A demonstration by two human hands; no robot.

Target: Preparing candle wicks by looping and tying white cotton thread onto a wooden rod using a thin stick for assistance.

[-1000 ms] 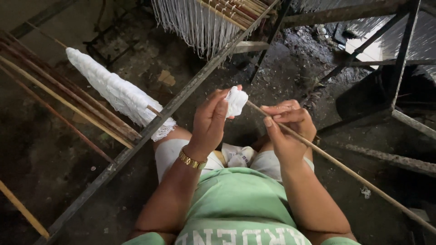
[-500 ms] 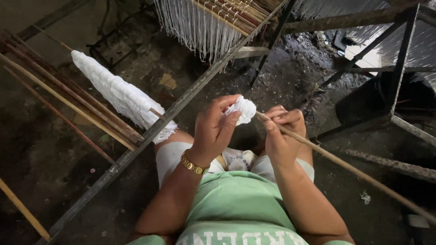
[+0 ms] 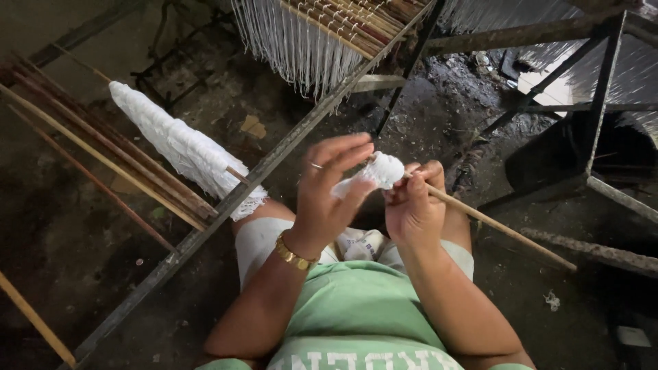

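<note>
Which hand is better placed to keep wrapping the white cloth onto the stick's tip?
Left, probably. The left hand has open fingers curled round the white cloth at the stick's tip, free to turn it. The right hand is closed on the stick just behind the cloth, steadying it.

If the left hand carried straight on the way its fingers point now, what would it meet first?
The left hand points its fingers up and to the right, straight at the white thread wad on the end of the wooden stick. It would press into that wad first; its fingertips look already on it, though depth is unclear.
</note>
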